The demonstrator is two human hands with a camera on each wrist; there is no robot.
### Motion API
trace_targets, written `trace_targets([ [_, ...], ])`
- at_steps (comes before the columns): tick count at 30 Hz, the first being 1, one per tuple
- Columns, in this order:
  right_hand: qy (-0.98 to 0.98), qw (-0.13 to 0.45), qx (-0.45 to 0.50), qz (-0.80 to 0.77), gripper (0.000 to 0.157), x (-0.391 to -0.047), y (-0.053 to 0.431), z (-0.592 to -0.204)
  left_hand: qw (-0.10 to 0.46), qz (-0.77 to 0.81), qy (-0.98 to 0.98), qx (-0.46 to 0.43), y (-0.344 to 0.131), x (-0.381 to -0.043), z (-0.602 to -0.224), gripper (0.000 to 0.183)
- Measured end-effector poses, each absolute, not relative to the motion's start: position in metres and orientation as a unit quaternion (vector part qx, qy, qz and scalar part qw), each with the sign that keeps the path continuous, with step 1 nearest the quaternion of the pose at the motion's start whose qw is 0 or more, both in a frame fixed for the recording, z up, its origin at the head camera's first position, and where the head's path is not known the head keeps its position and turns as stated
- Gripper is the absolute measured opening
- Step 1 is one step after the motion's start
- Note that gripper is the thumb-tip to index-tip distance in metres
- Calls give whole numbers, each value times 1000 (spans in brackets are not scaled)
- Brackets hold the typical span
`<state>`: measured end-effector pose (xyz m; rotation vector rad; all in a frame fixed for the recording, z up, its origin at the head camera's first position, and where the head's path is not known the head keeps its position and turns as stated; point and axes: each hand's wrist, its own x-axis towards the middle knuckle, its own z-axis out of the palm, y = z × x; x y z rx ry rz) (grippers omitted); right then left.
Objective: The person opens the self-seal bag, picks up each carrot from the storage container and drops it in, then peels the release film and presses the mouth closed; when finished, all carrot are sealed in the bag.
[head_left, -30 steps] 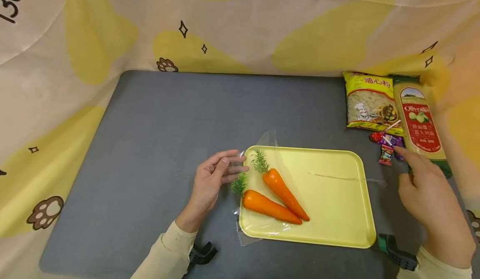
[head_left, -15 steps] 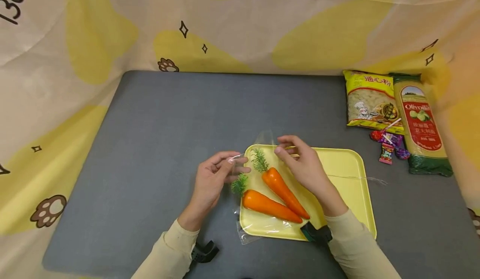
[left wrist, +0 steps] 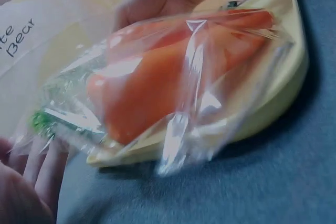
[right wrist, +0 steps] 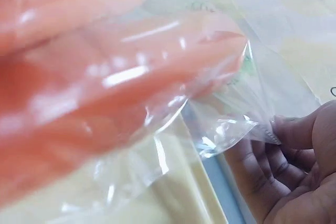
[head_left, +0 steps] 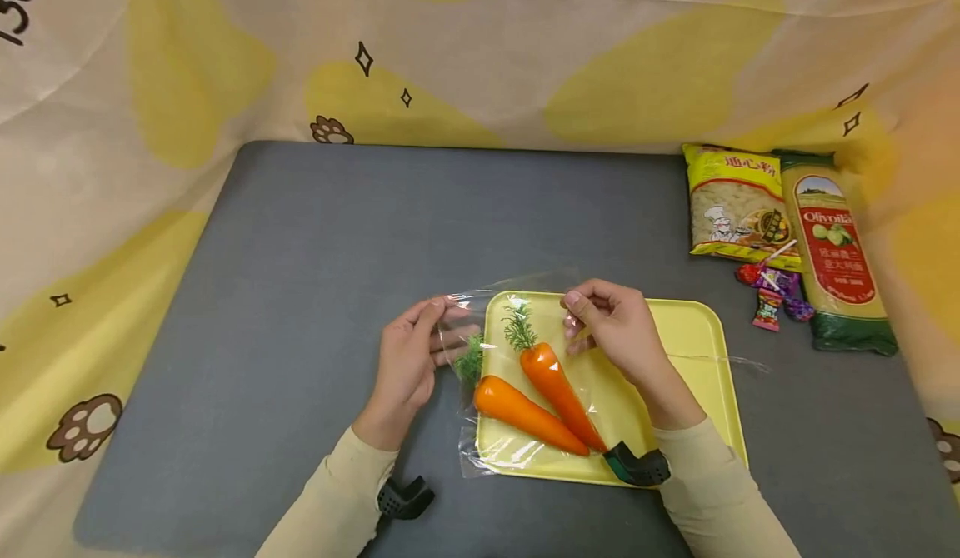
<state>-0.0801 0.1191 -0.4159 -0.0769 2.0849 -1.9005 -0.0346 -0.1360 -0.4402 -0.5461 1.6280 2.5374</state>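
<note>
Two orange carrots (head_left: 531, 416) with green leafy tops lie inside a clear plastic bag (head_left: 472, 460) over the left part of a yellow tray (head_left: 701, 318). My left hand (head_left: 405, 362) pinches the left side of the bag's open end between thumb and index finger, its other fingers stretched out behind the film. On the opposite side, my right hand (head_left: 622, 333) pinches the bag's edge with thumb and fingertips. Between the hands the film is spread above the leafy tops. In the right wrist view, my right hand (right wrist: 299, 171) grips a gathered corner of film.
A thin twist tie (head_left: 738, 362) lies across the tray's right rim. At the back right lie a yellow pasta bag (head_left: 738, 208) and a long spaghetti pack (head_left: 840, 258). Several wrapped candies (head_left: 780, 283) and a red lollipop (head_left: 748, 274) sit in front of them.
My right hand has come left from beside the candies and taken hold of the bag's edge. The bag's open end has been lifted and spread, and the carrots have shifted slightly left.
</note>
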Motion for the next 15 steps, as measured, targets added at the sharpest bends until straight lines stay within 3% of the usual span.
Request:
trace_targets([
  [6, 731, 142, -34, -666, 28, -75, 118, -418, 28, 824, 521, -220, -134, -40, -442, 41],
  [15, 727, 125, -41, -674, 23, -72, 115, -419, -25, 828, 501, -251, -133, -40, -440, 26],
])
